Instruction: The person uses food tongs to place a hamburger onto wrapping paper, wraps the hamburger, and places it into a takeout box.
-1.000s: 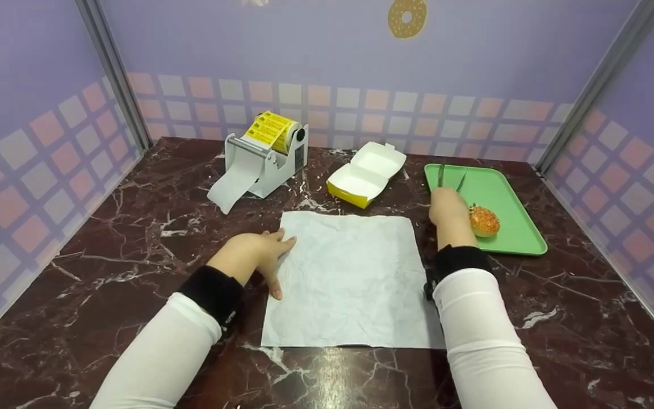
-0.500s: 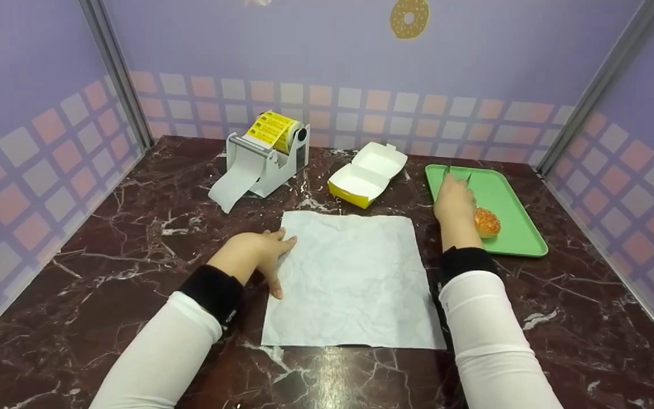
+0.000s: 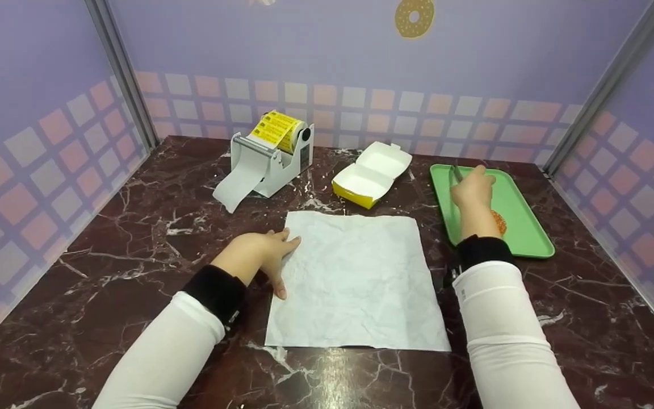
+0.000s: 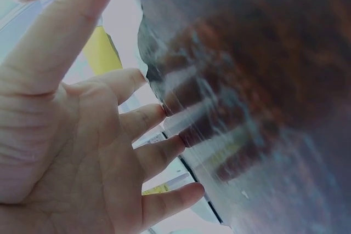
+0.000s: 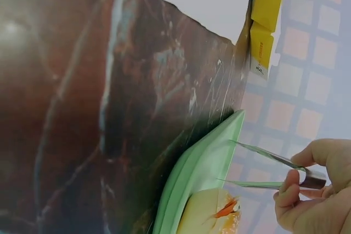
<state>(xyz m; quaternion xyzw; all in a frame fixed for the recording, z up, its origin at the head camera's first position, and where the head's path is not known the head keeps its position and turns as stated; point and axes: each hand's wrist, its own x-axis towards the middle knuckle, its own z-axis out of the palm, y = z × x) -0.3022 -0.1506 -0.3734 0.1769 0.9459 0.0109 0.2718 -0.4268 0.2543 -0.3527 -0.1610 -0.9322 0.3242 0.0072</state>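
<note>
A pair of metal tongs (image 5: 269,155) is held in my right hand (image 3: 474,190), which hovers over the left half of the green tray (image 3: 523,227). The tong arms are spread apart with nothing between them in the right wrist view. A round bun (image 3: 500,222) with an orange-brown top lies on the tray, partly hidden behind my right wrist; its side and orange filling show in the right wrist view. My left hand (image 3: 267,255) rests on the left edge of a white sheet of paper (image 3: 355,278). Its fingers are extended and spread in the left wrist view.
A small takeaway box (image 3: 369,176), white inside and yellow outside, stands with its lid up behind the paper. Left of it is a label dispenser (image 3: 276,170) with a yellow label roll. Purple walls (image 3: 349,51) enclose the dark marble table (image 3: 134,272).
My right hand has moved right and slightly away over the tray, carrying the tongs, and more of the bun is covered by the wrist. The left hand and the paper have stayed put.
</note>
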